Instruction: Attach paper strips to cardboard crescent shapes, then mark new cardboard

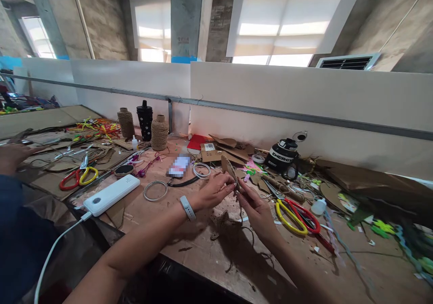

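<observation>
A brown cardboard piece (229, 168) with twine along it is held upright between both hands above the table. My left hand (216, 190), with a light wristband, has its fingers closed on the piece from the left. From the right, my right hand (255, 207) pinches its lower part. Loose twine hangs below the fingers towards the tabletop. A small twine-wrapped object (221, 225) lies on the table beneath my hands. The fingertips partly hide the lower end of the cardboard.
Scissors (297, 216), a black bottle (282, 155) and scraps lie to the right. Left stand twine spools (159, 132) and a tumbler (145, 121), with a phone (178, 166), rings (155, 190) and a cabled power bank (111, 195) nearer. Another person's hand (13, 156) is far left.
</observation>
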Demonstrator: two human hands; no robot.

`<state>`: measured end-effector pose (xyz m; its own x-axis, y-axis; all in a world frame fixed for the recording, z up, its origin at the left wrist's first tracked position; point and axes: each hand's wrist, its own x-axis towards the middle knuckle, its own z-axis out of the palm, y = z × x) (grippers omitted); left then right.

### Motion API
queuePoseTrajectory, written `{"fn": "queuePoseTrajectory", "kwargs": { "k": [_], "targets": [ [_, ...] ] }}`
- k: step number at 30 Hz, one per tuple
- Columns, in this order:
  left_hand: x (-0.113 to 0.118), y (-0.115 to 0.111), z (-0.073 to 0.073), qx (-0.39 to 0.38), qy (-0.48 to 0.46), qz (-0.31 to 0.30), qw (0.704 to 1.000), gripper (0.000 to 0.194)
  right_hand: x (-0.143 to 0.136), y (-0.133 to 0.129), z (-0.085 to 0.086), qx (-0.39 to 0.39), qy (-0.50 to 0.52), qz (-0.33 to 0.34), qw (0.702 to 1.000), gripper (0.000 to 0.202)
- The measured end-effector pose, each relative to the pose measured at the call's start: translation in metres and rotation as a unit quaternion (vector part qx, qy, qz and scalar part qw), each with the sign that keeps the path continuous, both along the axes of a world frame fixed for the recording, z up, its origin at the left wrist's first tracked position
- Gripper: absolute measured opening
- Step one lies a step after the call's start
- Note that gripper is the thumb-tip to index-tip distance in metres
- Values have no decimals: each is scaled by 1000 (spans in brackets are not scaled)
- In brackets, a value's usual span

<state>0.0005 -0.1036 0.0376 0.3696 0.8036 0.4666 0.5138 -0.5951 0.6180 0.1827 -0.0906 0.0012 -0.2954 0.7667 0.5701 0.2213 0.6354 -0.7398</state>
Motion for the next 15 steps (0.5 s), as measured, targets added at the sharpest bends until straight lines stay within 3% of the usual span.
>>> {"fn": "queuePoseTrajectory", "kwargs": {
  "k": [15],
  "targets": [
    [-1, 7, -3, -9, 18, -25, 999, 19, 2, 6, -3, 66, -23, 29, 997, 42]
  ]
}}
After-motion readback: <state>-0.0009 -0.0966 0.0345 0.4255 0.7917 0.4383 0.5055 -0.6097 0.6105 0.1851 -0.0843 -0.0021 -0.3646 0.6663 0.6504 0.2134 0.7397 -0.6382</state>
